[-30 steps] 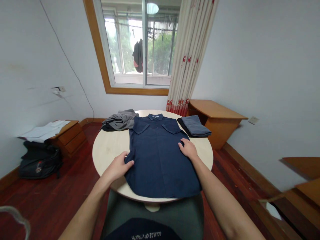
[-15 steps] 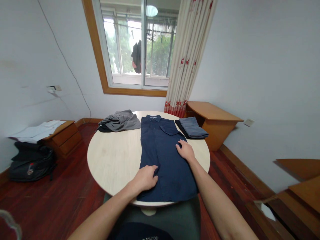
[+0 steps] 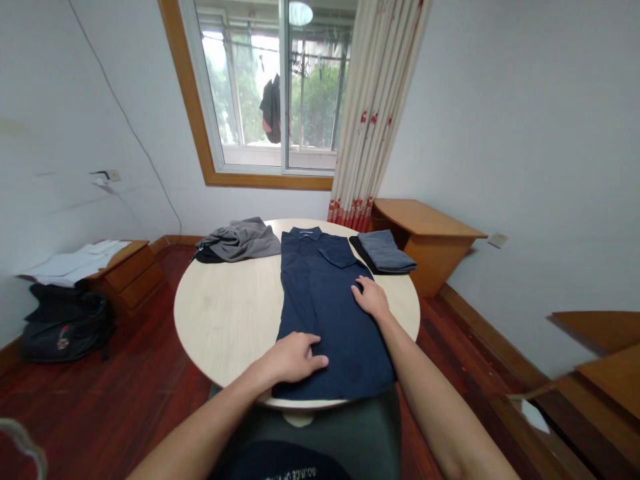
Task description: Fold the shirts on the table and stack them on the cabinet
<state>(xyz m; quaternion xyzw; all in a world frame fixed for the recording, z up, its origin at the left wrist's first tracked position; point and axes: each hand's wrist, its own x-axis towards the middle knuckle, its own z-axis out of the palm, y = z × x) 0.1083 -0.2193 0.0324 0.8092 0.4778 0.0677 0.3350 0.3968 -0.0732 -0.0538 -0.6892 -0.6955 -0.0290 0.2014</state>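
Observation:
A dark navy collared shirt (image 3: pixel 345 333) lies lengthwise on a round pale table (image 3: pixel 220 313), its collar toward the window and one sleeve folded across the upper right. My left hand (image 3: pixel 297 357) rests on the shirt's lower left part, thumb and fingers apart. On its right edge, about halfway up, lies my right hand (image 3: pixel 371 296) with the fingers spread and slightly bent. Neither hand grips the cloth.
A crumpled grey garment (image 3: pixel 243 241) lies at the table's back left. Folded grey-blue and black clothes (image 3: pixel 387 252) sit at the back right. Beyond stands a wooden desk (image 3: pixel 425 223). A black bag (image 3: pixel 65 327) is on the floor at left.
My left hand has shifted slightly right, its thumb and fingers now further apart. My right hand has stayed nearly in place on the shirt's edge.

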